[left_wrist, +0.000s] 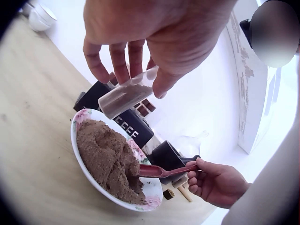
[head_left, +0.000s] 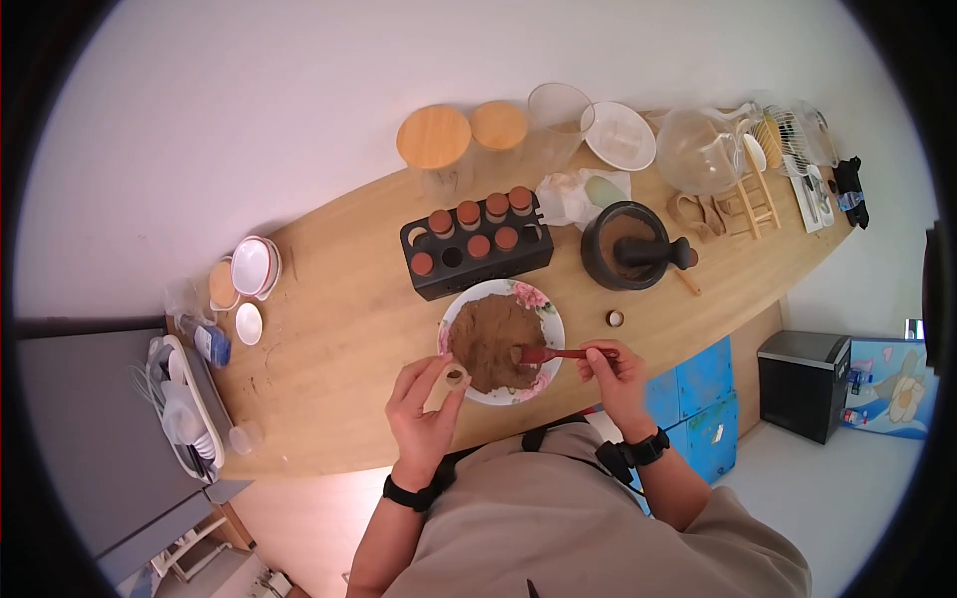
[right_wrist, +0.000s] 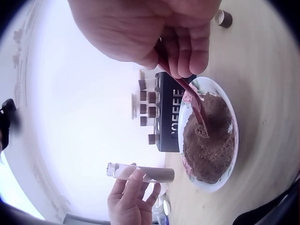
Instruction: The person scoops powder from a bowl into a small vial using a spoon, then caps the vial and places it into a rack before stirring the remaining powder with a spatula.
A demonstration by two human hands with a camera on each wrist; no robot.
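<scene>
"Brown powder (head_left: 488, 339) lies heaped in the round white bowl with pink flowers (head_left: 483, 288), directly in front of the person. What is the left hand (head_left: 423, 414) doing?"

"Grasping a clear cylindrical tube (right_wrist: 159, 174) between thumb and fingers, over the near-left rim of the bowl. The tube's mouth faces up, and brown powder sits in its lower part."

"And the right hand (head_left: 620, 379)?"

"That one is at the right side of the bowl, pinching the handle of a slim dark red scoop (head_left: 538, 354). The scoop's tip reaches inside the bowl, down at the powder, with some powder on it."

"Is there any writing?"

"COFFEE, in pale capitals along the front of the black box-shaped rack (head_left: 477, 274) just beyond the bowl. From the left wrist, only the last letters show."

"What stands in that rack?"

"Small vials with round reddish-brown caps (head_left: 478, 246), in two rows. A small round brown cap (head_left: 614, 318) lies on the pale wooden table (head_left: 339, 369), to the right of the bowl."

"And the dark vessel?"

"A black round mortar (head_left: 600, 257), beyond the bowl and to its right, with brown powder inside and a black pestle (head_left: 648, 251) leaning across its rim."
</scene>
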